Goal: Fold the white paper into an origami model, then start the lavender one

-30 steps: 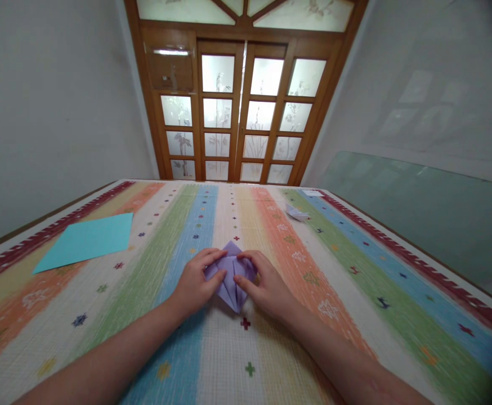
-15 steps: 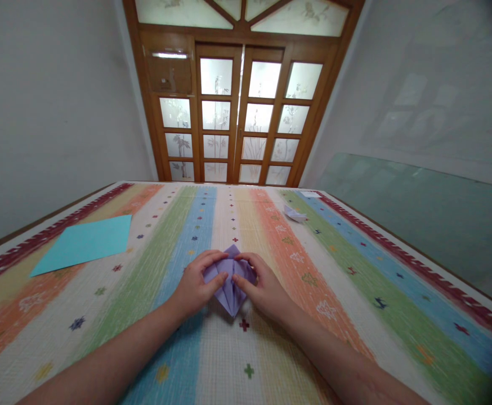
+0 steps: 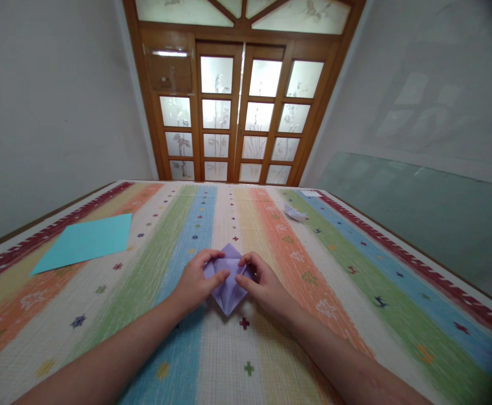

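A folded purple origami paper (image 3: 230,284) lies between my hands at the middle of the table, with one point toward me and another away. My left hand (image 3: 198,280) grips its left side, the thumb on top and the fingertips at its upper left edge. On the right side my right hand (image 3: 266,281) pinches the paper, thumb near its centre and fingers curled at the upper right edge. My fingers hide both side corners of the paper.
A light blue sheet of paper (image 3: 86,243) lies flat at the left. Farther back on the right rests a small whitish folded paper piece (image 3: 295,213). A striped tablecloth (image 3: 144,292) covers the table, and glazed wooden doors (image 3: 240,112) stand beyond it.
My thumbs have moved slightly apart, and the front of the purple paper looks wider and flatter between them. The paper's near and far points have shifted a little left.
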{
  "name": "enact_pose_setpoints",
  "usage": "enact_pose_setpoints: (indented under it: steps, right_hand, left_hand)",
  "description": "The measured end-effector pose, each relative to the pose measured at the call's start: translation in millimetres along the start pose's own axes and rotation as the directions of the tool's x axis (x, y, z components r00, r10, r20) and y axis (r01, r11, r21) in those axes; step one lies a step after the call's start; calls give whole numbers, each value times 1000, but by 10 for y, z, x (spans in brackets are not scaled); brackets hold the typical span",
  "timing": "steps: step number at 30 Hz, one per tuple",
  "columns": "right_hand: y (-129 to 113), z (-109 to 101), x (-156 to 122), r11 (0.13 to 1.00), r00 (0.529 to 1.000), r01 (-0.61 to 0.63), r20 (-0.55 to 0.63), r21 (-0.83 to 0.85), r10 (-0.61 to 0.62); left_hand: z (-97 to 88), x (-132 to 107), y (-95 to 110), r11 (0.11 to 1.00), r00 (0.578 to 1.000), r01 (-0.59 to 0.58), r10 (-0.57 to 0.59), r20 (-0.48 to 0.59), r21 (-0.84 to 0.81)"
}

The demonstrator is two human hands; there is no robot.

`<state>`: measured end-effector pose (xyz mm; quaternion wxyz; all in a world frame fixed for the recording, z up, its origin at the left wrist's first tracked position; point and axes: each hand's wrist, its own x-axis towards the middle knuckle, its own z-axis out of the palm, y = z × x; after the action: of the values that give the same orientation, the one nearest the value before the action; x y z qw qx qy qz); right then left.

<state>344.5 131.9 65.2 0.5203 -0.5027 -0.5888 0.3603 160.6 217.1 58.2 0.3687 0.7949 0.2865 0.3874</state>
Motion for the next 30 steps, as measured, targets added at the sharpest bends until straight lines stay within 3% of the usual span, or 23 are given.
enact_pose_setpoints:
  steps: [15, 22, 30]
  right_hand:
    - [32, 3, -11, 986, 999, 31, 33, -165, -26]
    - [107, -16, 19, 994, 996, -77, 41, 83, 74]
    - [116, -97, 57, 890, 981, -194, 69, 413, 182]
  left_hand:
    - [-8, 27, -30, 997, 996, 75, -74, -50, 28]
    - [6, 34, -132, 989, 995, 92, -96, -30, -116]
    - [-28, 23, -118, 977, 998, 57, -61, -15, -208]
